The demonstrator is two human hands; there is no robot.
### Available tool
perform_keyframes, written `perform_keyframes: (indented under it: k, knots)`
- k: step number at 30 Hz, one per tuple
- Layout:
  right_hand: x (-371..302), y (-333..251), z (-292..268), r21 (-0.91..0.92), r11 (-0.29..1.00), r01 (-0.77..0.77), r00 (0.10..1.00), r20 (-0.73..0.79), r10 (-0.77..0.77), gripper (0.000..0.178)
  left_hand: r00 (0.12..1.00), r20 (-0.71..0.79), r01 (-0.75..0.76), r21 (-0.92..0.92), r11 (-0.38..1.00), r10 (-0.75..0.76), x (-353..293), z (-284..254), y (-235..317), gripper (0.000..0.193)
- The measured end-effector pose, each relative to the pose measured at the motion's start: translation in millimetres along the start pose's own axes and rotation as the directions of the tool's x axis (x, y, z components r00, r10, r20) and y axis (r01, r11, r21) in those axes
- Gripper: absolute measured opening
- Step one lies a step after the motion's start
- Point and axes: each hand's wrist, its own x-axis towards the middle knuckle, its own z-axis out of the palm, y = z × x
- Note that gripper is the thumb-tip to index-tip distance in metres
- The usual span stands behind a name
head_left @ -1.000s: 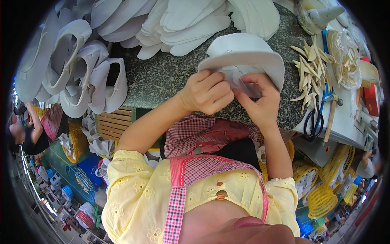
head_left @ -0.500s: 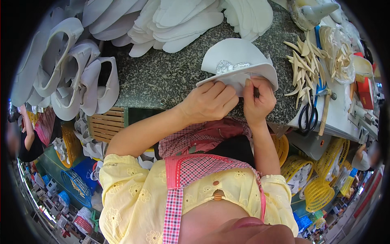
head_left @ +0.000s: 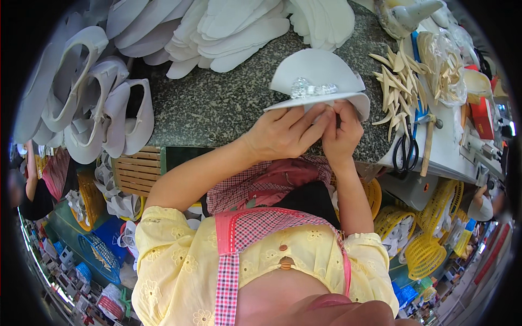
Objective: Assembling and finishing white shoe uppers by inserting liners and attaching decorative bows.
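Work seems to be on the back of a shiny bow (head_left: 314, 88) on a curved white piece (head_left: 318, 66). The left hand (head_left: 281, 132) and right hand (head_left: 342, 134) are close together, both pinching the piece's near side; some tips are hidden. It is over the front part of the speckled table (head_left: 212, 106). I think the next move calls for a steady hold and a gentle push. Flat white soles (head_left: 234, 30), white shoes (head_left: 84, 111) and pale curved bits (head_left: 396, 87) lie around. Scissors (head_left: 405, 154) are near the right end. Yellow baskets (head_left: 427, 256) are below, and a person (head_left: 35, 200) is far left.
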Motion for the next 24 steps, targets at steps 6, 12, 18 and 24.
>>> perform_keyframes:
  k: [6, 12, 18, 24]
  knots:
    - [2, 0, 1, 0.016, 0.999, -0.044, 0.999, -0.008, 0.044, 0.005, 0.976, 0.208, -0.078, 0.046, 0.996, 0.066, 2, -11, -1, 0.033]
    - [-1, 3, -2, 0.201, 0.895, -0.397, 0.914, -0.005, 0.406, 0.012, 0.91, 0.372, -0.232, 0.091, 0.968, 0.183, 6, -12, 9, 0.033]
    - [6, 6, -3, 0.51, 0.718, -0.474, 0.852, 0.059, 0.52, 0.01, 0.767, 0.588, -0.221, -0.134, 0.966, 0.257, 22, -25, 2, 0.024]
    - [6, 5, -11, 0.168, 0.874, -0.456, 0.883, 0.207, 0.421, 0.013, 0.824, 0.529, -0.165, -0.118, 0.979, 0.203, 16, -22, -7, 0.021]
